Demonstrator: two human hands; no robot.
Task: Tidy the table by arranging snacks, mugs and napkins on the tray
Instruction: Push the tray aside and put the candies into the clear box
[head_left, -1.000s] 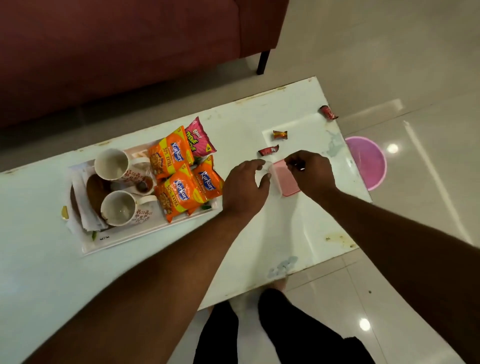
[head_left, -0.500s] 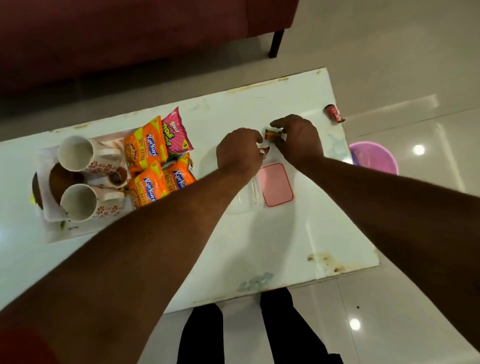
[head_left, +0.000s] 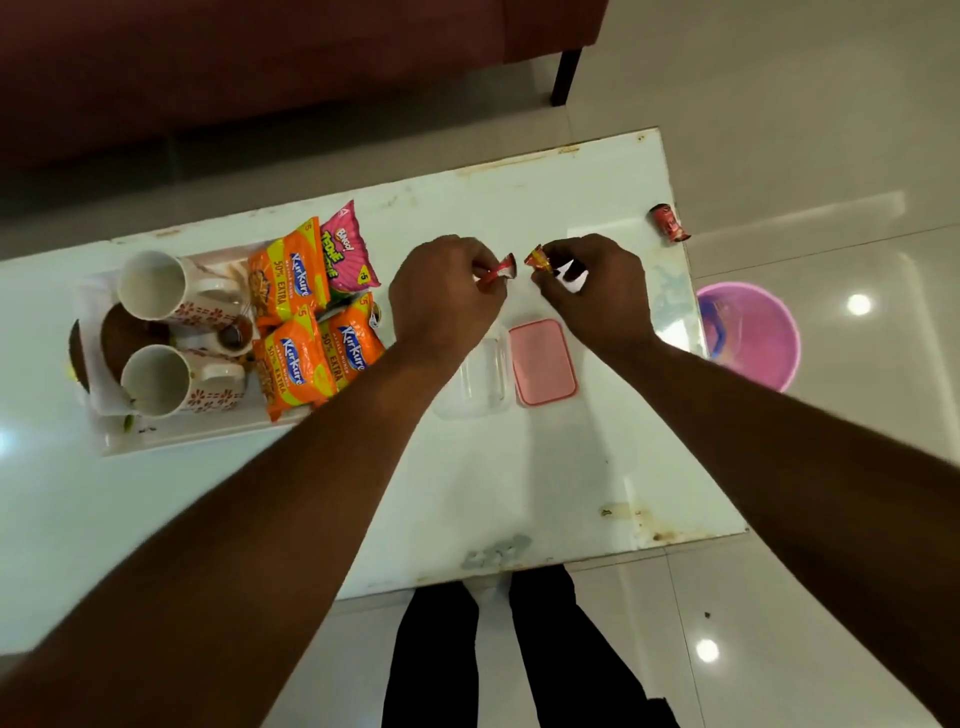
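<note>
My left hand (head_left: 447, 296) pinches a red candy wrapper (head_left: 501, 271) just above the white table (head_left: 519, 467). Beside it, my right hand (head_left: 592, 291) pinches an orange-yellow candy (head_left: 538, 258). On the left, a white tray (head_left: 182, 439) carries two white floral mugs (head_left: 153, 286) (head_left: 161, 379), orange Kurkure packets (head_left: 288, 283) (head_left: 317, 358), a pink snack packet (head_left: 345, 252), napkins (head_left: 96, 338) and a brown round piece. Under my wrists sit a clear box (head_left: 475, 382) and its pink lid (head_left: 543, 361).
Another red candy wrapper (head_left: 667, 223) lies at the table's far right edge. A pink bin (head_left: 753, 332) stands on the tiled floor to the right. A dark red sofa (head_left: 260, 57) runs along the far side. My legs (head_left: 498, 649) are at the near edge.
Both hands left the clear box and pink lid, reached farther across the table, and each picked up a small candy. The camera view shifted right.
</note>
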